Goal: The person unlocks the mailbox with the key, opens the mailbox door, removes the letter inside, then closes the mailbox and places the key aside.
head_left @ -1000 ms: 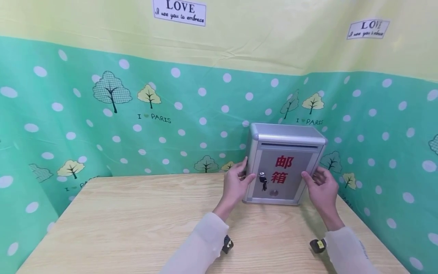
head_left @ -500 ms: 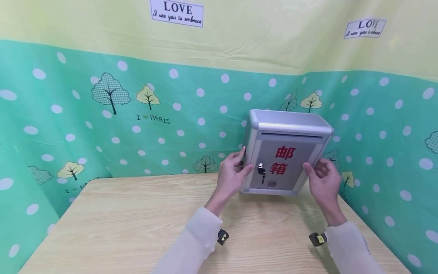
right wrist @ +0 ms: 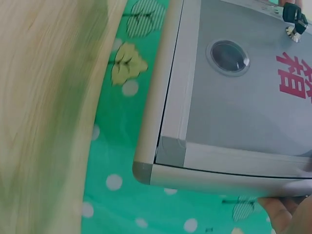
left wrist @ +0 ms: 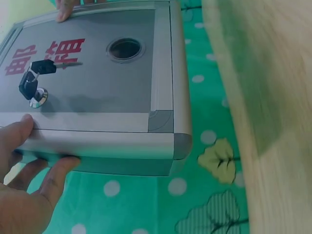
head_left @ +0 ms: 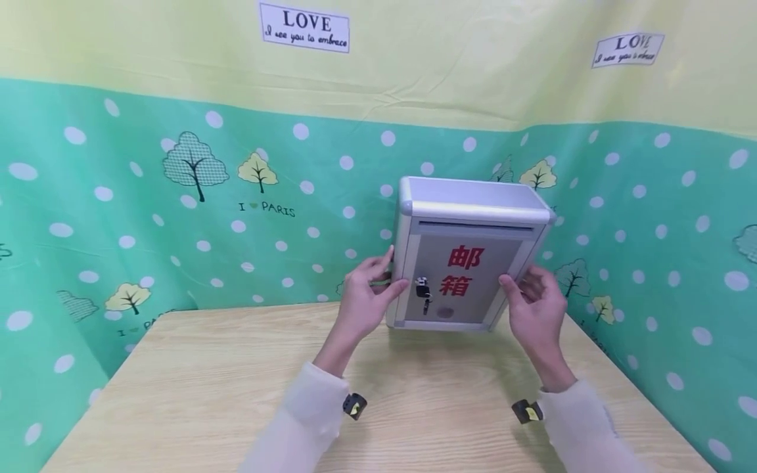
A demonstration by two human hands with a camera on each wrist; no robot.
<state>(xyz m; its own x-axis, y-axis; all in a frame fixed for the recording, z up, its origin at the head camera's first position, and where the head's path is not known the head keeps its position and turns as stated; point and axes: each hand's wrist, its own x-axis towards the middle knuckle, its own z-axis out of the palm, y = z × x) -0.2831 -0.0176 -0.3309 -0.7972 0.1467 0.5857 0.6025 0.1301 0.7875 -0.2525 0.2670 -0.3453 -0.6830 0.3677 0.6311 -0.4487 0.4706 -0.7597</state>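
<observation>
A silver-grey metal mailbox (head_left: 485, 276) with red characters, a top slot and a small round window (left wrist: 125, 49) is held up off the table, its front tilted. On its left side my left hand (head_left: 365, 299) grips the edge, thumb on the front frame and fingers along the side. My right hand (head_left: 537, 309) holds the opposite edge in the same way, thumb in front. Keys (head_left: 424, 299) hang from the lock near the left edge of the door. In the right wrist view only part of the right hand (right wrist: 287, 214) shows, under the box's edge.
The light wooden table (head_left: 207, 368) spreads below the box. A green and yellow printed curtain (head_left: 307, 197) hangs behind the table and along its right side. A black wrist strap (head_left: 355, 406) sits on the left wrist, with a similar one (head_left: 526, 411) on the right.
Both hands have raised the mailbox from the tabletop at the back right. Then it has shifted left, still between the two hands. Its front is more tilted than before.
</observation>
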